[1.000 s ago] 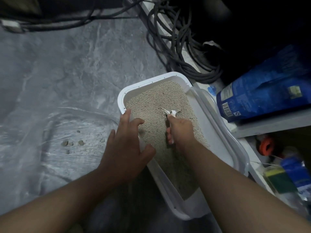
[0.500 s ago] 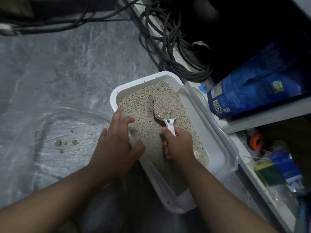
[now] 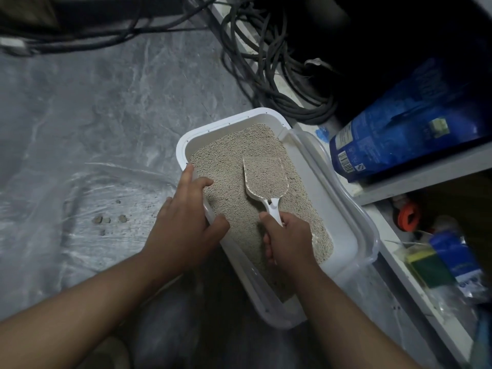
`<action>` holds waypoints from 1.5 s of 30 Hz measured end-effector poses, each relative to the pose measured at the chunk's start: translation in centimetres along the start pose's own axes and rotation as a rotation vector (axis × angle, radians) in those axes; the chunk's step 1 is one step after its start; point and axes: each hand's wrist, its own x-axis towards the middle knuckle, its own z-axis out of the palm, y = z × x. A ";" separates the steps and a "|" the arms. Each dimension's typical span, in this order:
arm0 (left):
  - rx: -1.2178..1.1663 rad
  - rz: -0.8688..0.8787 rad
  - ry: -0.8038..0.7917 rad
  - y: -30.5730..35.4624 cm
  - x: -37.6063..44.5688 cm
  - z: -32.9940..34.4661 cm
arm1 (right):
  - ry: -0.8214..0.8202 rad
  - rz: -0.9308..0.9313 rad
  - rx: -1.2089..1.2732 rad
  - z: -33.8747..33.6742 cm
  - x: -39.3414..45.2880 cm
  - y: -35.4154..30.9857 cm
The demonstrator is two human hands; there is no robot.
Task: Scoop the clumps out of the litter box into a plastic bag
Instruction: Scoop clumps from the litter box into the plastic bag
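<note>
A white litter box [image 3: 231,119] filled with beige litter sits on the grey floor. My right hand [image 3: 288,239] grips the handle of a white scoop [image 3: 266,177], whose bowl is heaped with litter and lifted just above the surface. My left hand [image 3: 183,230] holds the box's left rim, thumb inside and fingers over the edge. To the left, a clear plastic bag [image 3: 80,235] lies flat on the floor with a few brown clumps [image 3: 106,219] on it.
A coil of black cables [image 3: 279,83] lies beyond the box. A blue bag [image 3: 404,129] rests on a white shelf [image 3: 426,174] to the right, with an orange item [image 3: 406,217] and bottles below it. Grey marble floor [image 3: 93,102] spreads to the left.
The scoop was buried in the litter with only its neck showing. My right hand has raised it, so the bowl now shows full of litter. My left hand stays on the rim.
</note>
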 end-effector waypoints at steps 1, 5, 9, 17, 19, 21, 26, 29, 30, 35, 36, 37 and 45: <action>-0.002 0.000 0.002 0.0 0.0 0.0 | -0.003 -0.001 0.006 0.0 -0.1 -0.1; -0.005 0.003 0.014 -0.2 0.0 0.1 | -0.012 -0.004 0.022 0.0 -0.1 -0.2; -0.010 0.021 0.024 -0.5 0.0 0.4 | -0.006 -0.001 0.006 -0.1 -0.3 0.0; -0.011 0.026 0.042 -0.6 0.2 0.7 | 0.004 0.005 0.019 0.0 -0.5 0.0; -0.009 0.030 0.045 -0.7 0.2 0.7 | 0.005 0.001 0.010 0.0 -0.5 -0.1; -0.006 0.030 0.046 -0.7 0.2 0.7 | 0.014 -0.002 0.011 0.0 -0.6 -0.1; -0.009 0.027 0.054 -1.0 0.1 0.8 | 0.024 -0.009 0.010 0.0 -0.6 -0.2; -0.015 0.027 0.055 -1.1 0.1 0.9 | 0.029 -0.013 0.001 -0.1 -0.6 -0.3; -0.015 0.029 0.056 -1.1 0.1 0.9 | 0.026 -0.016 -0.007 -0.1 -0.6 -0.3; -0.014 0.042 0.065 -1.4 0.2 1.0 | 0.017 -0.024 -0.013 -0.1 -0.7 -0.4; -0.013 0.044 0.067 -1.4 0.2 1.1 | 0.018 -0.027 -0.014 -0.1 -0.8 -0.4; -0.013 0.044 0.069 -1.4 0.2 1.1 | 0.021 -0.028 -0.011 -0.1 -0.8 -0.4; -0.026 0.044 0.077 -1.5 0.1 1.1 | 0.007 -0.027 -0.010 -0.2 -0.8 -0.5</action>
